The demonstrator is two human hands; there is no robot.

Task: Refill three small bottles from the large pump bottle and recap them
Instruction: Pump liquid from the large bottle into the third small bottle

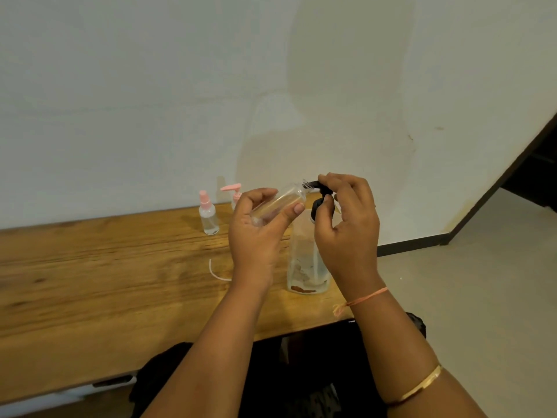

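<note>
Currently left hand [259, 233] grips small clear uncapped bottle [280, 205], long axis tilted up-right, open neck meeting black spout [313, 184] of large clear pump bottle [304, 260] on wooden table [120, 282]; right hand [346, 224] curled over pump head [325, 192].

Table [105, 282] grained wood, matt; small bottle [280, 203] clear glossy plastic.
</note>
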